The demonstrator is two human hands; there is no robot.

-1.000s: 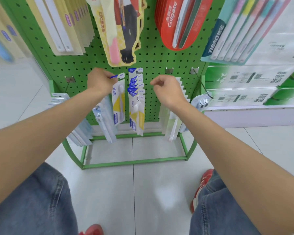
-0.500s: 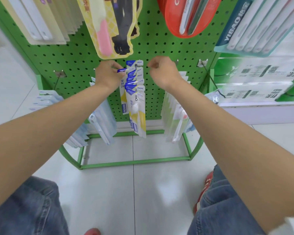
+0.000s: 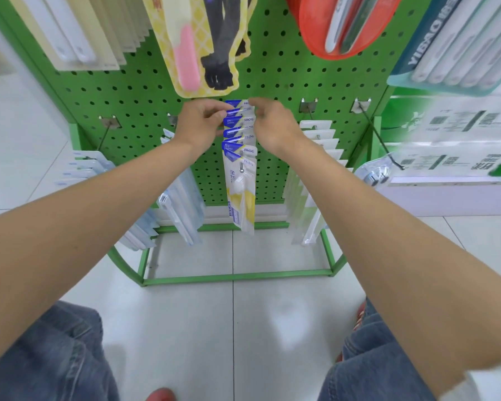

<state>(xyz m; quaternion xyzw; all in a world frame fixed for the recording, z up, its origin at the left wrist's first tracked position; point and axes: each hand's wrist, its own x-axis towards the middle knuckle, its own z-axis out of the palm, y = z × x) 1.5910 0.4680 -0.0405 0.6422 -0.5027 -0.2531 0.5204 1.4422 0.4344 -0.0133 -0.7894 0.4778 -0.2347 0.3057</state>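
Note:
A row of blue, white and yellow toothbrush packs (image 3: 240,169) hangs from a hook on the green pegboard rack (image 3: 145,91). My left hand (image 3: 201,123) pinches the top corner of the rearmost packs from the left. My right hand (image 3: 272,123) pinches the top edge of the same packs from the right. Both hands sit at the pegboard end of the hook, almost touching each other. The hook's metal tip shows through the front pack.
More clear toothbrush packs hang on hooks to the left (image 3: 180,204) and right (image 3: 315,175). Larger packs hang above, a red one (image 3: 339,27) and a yellow one (image 3: 203,44). A bare hook (image 3: 379,137) sticks out at right. The rack's green base frame (image 3: 235,276) stands on white tiles.
Both hands have moved together onto the top of the blue-and-yellow packs. The pack that my left hand carried now hangs in line with the row. The camera has moved closer.

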